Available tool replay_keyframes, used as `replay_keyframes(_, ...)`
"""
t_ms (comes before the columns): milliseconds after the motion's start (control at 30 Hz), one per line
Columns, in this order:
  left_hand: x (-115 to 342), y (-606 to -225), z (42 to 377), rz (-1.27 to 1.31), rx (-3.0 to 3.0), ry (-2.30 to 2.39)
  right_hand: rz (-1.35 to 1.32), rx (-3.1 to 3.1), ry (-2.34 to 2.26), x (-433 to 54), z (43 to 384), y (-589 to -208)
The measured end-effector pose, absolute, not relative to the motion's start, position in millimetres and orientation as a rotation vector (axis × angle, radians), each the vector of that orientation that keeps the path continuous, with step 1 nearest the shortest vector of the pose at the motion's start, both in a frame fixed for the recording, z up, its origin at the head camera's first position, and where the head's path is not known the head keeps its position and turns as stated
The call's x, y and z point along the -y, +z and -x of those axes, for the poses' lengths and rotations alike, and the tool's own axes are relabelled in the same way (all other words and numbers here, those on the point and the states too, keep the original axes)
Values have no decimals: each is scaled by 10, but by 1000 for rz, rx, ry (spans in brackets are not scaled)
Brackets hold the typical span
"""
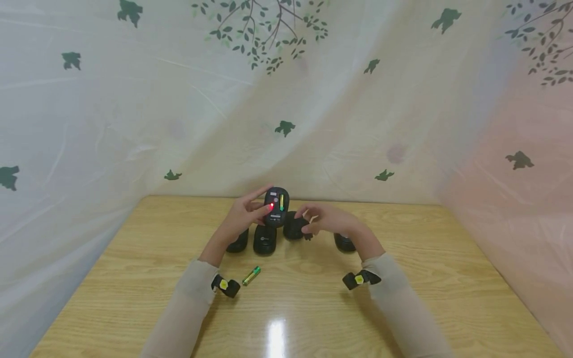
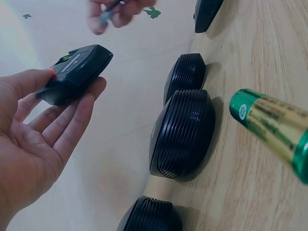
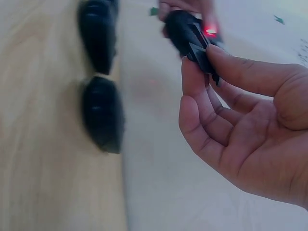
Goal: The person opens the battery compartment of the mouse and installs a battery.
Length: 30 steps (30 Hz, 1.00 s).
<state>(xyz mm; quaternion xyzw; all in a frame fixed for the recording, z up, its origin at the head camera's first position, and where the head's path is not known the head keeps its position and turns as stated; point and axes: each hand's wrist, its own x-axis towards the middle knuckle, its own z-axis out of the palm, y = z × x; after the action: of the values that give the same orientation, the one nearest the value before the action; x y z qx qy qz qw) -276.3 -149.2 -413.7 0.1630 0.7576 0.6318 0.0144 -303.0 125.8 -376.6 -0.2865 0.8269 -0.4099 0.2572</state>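
My left hand [image 1: 239, 219] grips a black computer mouse [image 1: 276, 219] between thumb and fingers, raised off the table with its underside facing me. A green-and-gold battery [image 1: 282, 202] lies in the open compartment of that mouse, and a red light glows beside the thumb. To its right, my right hand [image 1: 330, 219] pinches a small thin black battery cover [image 3: 202, 58] between thumb and forefinger, apart from the mouse in the head view. Another green-and-gold battery [image 2: 272, 127] lies loose on the table, near my left wrist.
Several other black mice stand on the wooden table [image 1: 304, 318], among them one [image 1: 265, 241] below the held mouse, one [image 1: 294, 226] behind the right fingers and one [image 1: 344, 243] under the right wrist. A pale curtain [image 1: 331, 149] with leaf prints hangs behind the table.
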Motion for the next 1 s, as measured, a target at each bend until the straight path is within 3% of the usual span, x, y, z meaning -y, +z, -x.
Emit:
replay_keyframes(567,1444,-4149,2757,-558,-2347,1954,776,-2290,-1644,-1091,3019,-3581)
replay_keyframes(1000,1416,-4146,2732,-577,-2361,1893,737,-2445,-1708,-959,3007,-3648)
